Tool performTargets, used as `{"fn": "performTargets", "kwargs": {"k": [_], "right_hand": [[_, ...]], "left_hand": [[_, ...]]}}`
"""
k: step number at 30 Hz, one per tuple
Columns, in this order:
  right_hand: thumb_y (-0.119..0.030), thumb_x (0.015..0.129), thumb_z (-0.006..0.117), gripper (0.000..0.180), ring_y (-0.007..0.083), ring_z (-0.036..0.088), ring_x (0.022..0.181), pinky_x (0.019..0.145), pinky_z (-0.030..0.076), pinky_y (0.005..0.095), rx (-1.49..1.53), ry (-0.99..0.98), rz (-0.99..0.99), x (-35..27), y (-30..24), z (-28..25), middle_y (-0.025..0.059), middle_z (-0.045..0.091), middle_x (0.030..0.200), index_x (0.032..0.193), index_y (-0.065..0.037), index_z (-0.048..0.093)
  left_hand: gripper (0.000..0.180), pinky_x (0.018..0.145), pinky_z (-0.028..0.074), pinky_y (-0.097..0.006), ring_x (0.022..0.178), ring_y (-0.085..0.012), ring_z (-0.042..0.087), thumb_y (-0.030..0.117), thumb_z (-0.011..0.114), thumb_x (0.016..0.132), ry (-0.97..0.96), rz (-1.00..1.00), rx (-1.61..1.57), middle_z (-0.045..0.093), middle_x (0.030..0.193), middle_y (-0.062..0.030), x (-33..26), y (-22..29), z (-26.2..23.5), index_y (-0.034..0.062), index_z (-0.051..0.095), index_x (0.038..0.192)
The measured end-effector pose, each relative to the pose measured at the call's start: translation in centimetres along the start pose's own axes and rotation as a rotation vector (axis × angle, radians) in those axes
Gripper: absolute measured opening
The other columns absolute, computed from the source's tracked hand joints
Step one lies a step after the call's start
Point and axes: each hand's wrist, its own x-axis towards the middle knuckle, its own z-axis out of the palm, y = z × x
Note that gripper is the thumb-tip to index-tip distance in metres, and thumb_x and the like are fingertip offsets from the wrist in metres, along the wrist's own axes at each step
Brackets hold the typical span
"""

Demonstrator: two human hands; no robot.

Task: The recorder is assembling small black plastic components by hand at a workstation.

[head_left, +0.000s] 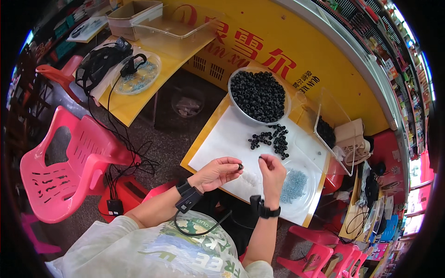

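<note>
My left hand [217, 173] pinches a small black ring-shaped part [240, 167] between thumb and fingertips, above the white sheet [215, 139]. Just to its right, my right hand [273, 175] is raised with its fingertips pressed together. A dark speck shows at those fingertips, too small to name. Beyond both hands lies a loose cluster of black ring-shaped parts [280, 140]. Behind that stands a round clear tub [235, 110] heaped with more of them. Beside my right hand, a clear round tray [316, 189] holds many small blue-grey pieces [294, 185] that look like screws.
A clear bin [345, 153] with black parts stands at the table's right. A second yellow table [134, 104] at left bears a black bag [99, 69], another tray and boxes. Pink chairs [69, 162] and loose cables [132, 148] occupy the left floor. A yellow panel [320, 60] closes the back.
</note>
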Motion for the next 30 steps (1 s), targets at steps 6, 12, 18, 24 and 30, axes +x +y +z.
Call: {"fn": "performTargets", "kwargs": {"k": [6,12,18,24,30], "right_hand": [[0.0,0.087,0.071,0.014,0.0048,0.059,0.076,0.069,0.048,0.0188,0.268,-0.045,0.089,-4.8,-1.7,-0.7,0.0,0.067,0.087,0.101,0.001,0.07],[0.0,0.083,0.074,0.012,0.0081,0.062,0.076,0.07,0.05,0.022,0.065,-0.003,-0.084,-6.1,-2.2,-0.7,0.0043,0.07,0.086,0.094,0.003,0.071],[0.001,0.079,0.075,0.013,0.0142,0.066,0.075,0.07,0.052,0.0256,-0.06,0.033,-0.218,-6.4,-2.8,-0.9,0.0104,0.072,0.089,0.091,0.002,0.072],[-0.001,0.079,0.076,0.013,0.0177,0.066,0.072,0.068,0.052,0.0272,-0.059,0.08,-0.255,-6.8,-2.3,-0.9,0.0113,0.072,0.088,0.091,0.001,0.071],[-0.001,0.077,0.078,0.019,0.014,0.062,0.075,0.068,0.05,0.0264,0.049,-0.038,-0.128,-6.5,-1.6,-1.5,0.0073,0.068,0.089,0.094,0.0,0.07]], "left_hand": [[0.022,0.089,0.056,-0.028,0.096,-0.0152,0.066,0.003,0.065,0.092,-0.038,-0.026,0.065,0.068,0.104,-0.0076,0.5,-0.7,1.7,0.0033,0.063,0.113],[0.019,0.089,0.055,-0.028,0.095,-0.0144,0.066,0.002,0.065,0.092,-0.076,0.011,0.136,0.068,0.103,-0.007,0.6,-1.2,1.9,0.0035,0.065,0.11],[0.019,0.09,0.054,-0.028,0.095,-0.0142,0.066,0.003,0.066,0.091,-0.096,0.039,0.281,0.068,0.103,-0.0065,0.8,-1.0,1.7,0.0024,0.066,0.11],[0.019,0.09,0.054,-0.028,0.096,-0.0139,0.065,0.004,0.066,0.092,-0.103,0.007,0.286,0.067,0.104,-0.006,0.7,-1.2,2.3,0.0028,0.066,0.111],[0.025,0.088,0.054,-0.028,0.091,-0.0131,0.066,0.005,0.067,0.091,-0.192,-0.054,0.27,0.067,0.103,-0.0057,0.8,-1.1,1.7,0.0027,0.062,0.116]]}}
